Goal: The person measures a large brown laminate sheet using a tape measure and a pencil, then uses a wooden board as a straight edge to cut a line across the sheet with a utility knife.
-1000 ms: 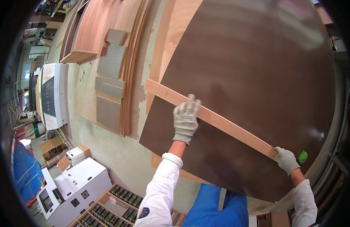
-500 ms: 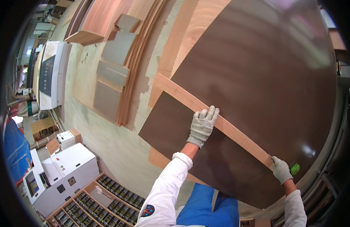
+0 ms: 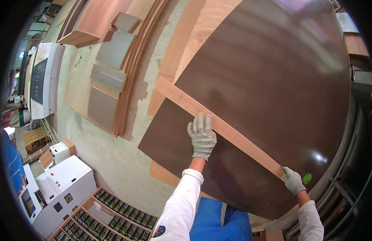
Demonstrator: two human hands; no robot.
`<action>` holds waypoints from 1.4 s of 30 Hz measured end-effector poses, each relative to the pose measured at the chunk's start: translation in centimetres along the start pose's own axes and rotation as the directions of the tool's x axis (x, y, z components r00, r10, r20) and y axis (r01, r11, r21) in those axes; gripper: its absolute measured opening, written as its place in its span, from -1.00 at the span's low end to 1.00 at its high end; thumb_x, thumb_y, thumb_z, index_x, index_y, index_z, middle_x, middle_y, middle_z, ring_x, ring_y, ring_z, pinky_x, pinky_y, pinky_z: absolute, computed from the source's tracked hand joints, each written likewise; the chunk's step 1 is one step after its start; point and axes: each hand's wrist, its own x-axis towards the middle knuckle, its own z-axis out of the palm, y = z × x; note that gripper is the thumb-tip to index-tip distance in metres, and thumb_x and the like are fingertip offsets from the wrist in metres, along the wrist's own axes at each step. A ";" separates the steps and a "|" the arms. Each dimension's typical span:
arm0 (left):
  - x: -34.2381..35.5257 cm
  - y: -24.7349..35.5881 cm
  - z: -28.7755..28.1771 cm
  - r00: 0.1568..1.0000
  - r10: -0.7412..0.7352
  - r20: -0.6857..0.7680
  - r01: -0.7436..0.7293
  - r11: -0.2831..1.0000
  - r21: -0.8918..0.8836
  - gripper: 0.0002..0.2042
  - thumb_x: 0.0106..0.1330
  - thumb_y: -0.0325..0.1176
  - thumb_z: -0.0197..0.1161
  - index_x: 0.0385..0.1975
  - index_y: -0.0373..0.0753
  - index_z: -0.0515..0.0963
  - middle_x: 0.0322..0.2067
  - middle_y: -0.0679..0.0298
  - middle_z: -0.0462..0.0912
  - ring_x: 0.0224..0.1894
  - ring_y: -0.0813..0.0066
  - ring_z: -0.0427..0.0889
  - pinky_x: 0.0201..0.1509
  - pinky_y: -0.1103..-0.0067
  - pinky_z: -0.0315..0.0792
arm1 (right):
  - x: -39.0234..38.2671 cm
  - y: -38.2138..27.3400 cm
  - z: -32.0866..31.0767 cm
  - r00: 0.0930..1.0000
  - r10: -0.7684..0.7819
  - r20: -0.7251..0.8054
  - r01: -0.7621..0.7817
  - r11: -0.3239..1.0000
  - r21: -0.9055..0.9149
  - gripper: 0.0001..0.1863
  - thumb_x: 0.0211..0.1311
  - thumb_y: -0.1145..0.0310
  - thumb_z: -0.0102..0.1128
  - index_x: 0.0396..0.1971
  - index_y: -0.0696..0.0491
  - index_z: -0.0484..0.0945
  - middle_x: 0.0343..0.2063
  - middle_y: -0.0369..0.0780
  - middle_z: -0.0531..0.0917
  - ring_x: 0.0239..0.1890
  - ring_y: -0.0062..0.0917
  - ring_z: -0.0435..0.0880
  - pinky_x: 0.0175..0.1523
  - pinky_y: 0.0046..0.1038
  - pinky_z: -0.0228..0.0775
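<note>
A long, narrow wooden strip (image 3: 238, 138) lies diagonally across a large dark brown board (image 3: 266, 76). My left hand (image 3: 202, 136), in a grey knit glove, rests with its fingers stretched out. Its fingertips touch the strip's near edge, and the palm is over the board. At the strip's lower right end, my gloved right hand (image 3: 293, 180) has its fingers closed on the wood; a small dark tip shows by the fingers, too small to name. A bright green piece (image 3: 306, 178) sits just beside that hand on the board.
Pale wood sheets (image 3: 170, 64) stick out beneath the board's left side. Further left lie stacked panels and long slats (image 3: 131, 72). A white machine (image 3: 67, 184) stands at the lower left, next to a wooden tray (image 3: 88, 205) of dark packages. Bars and rails (image 3: 350, 172) line the right.
My left hand has slid back toward me and left, from on top of the strip to its near edge. The right hand stays at the strip's end. The whole view has shifted slightly.
</note>
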 end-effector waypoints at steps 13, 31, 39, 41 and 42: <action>-0.3 -1.3 1.3 0.961 -0.276 -0.017 0.276 0.961 -0.022 -0.28 0.21 -0.43 0.25 0.45 -0.22 0.22 0.43 -0.18 0.24 0.43 -0.19 0.31 0.40 -0.14 0.22 | 0.9 -0.9 -0.1 0.997 -0.073 -0.035 0.073 0.997 -0.004 -0.48 0.23 0.49 0.25 0.22 -0.05 0.49 -0.08 -0.07 0.72 -0.06 -0.06 0.73 0.01 -0.07 0.59; -0.4 -1.6 1.2 0.961 -0.275 -0.003 0.275 0.961 -0.034 -0.32 0.25 -0.41 0.25 0.43 -0.23 0.25 0.43 -0.12 0.25 0.43 -0.14 0.35 0.41 -0.10 0.24 | 1.3 -1.3 -0.1 0.996 -0.085 -0.022 0.085 0.996 -0.004 -0.50 0.28 0.45 0.24 0.23 -0.05 0.47 -0.08 -0.06 0.72 -0.06 -0.04 0.73 0.01 -0.05 0.58; -0.5 -1.1 0.9 0.967 -0.255 0.002 0.254 0.964 -0.073 -0.32 0.33 -0.45 0.24 0.45 -0.31 0.17 0.43 -0.25 0.24 0.49 -0.24 0.28 0.52 -0.13 0.18 | 0.6 -1.7 -0.9 0.999 -0.035 -0.013 0.034 0.999 -0.031 -0.51 0.28 0.46 0.23 0.23 -0.02 0.47 -0.06 -0.07 0.73 -0.04 -0.07 0.73 0.02 -0.07 0.58; -0.4 -1.1 0.9 0.972 -0.235 -0.005 0.234 0.969 -0.076 -0.33 0.33 -0.45 0.26 0.45 -0.31 0.19 0.44 -0.22 0.23 0.49 -0.22 0.29 0.52 -0.12 0.21 | 0.5 -2.0 -1.2 1.000 0.003 0.030 -0.003 1.000 -0.019 -0.52 0.29 0.47 0.23 0.23 0.02 0.48 -0.04 -0.05 0.72 -0.01 -0.07 0.72 0.07 -0.09 0.57; -0.3 -1.0 0.8 0.973 -0.230 -0.011 0.228 0.970 -0.085 -0.34 0.34 -0.44 0.27 0.44 -0.30 0.21 0.45 -0.19 0.23 0.48 -0.21 0.31 0.51 -0.10 0.24 | 0.4 -1.7 -1.1 1.000 0.004 0.030 -0.004 1.000 -0.021 -0.52 0.29 0.47 0.22 0.22 0.02 0.48 -0.05 -0.06 0.73 -0.02 -0.08 0.72 0.05 -0.09 0.57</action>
